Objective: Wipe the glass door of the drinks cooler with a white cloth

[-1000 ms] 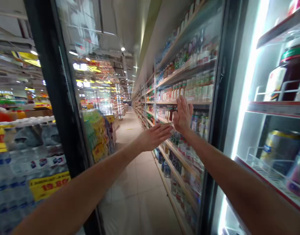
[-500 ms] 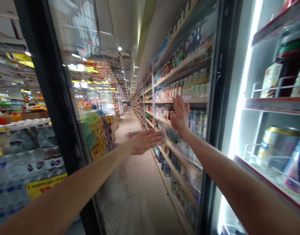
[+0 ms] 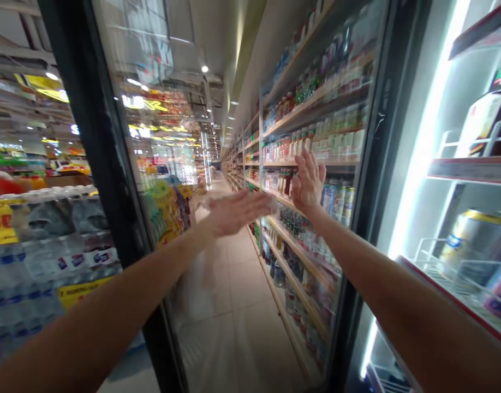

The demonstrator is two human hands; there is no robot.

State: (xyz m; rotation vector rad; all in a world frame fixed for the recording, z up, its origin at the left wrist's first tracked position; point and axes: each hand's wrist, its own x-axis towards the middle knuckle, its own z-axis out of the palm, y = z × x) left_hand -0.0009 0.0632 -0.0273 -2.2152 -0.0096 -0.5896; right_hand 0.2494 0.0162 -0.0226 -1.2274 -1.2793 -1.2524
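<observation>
A glass cooler door [image 3: 218, 284] stands swung open in front of me, its black frame [image 3: 107, 180] at left and another black edge at right. My right hand [image 3: 308, 183] is pressed flat on the glass, fingers spread upward. My left hand [image 3: 238, 212] is stretched out flat against the glass a little lower and to the left, blurred by motion. Neither hand holds anything.
The lit cooler interior [image 3: 471, 229] at right has wire shelves with bottles and cans. Through the glass I see a long aisle [image 3: 234, 273] with drink shelves [image 3: 308, 142] on its right. Packs of bottled water [image 3: 41, 256] with yellow price tags stand at left.
My left hand has slid leftward across the glass and risen slightly. My right hand has stayed flat on the glass. The view has shifted a little.
</observation>
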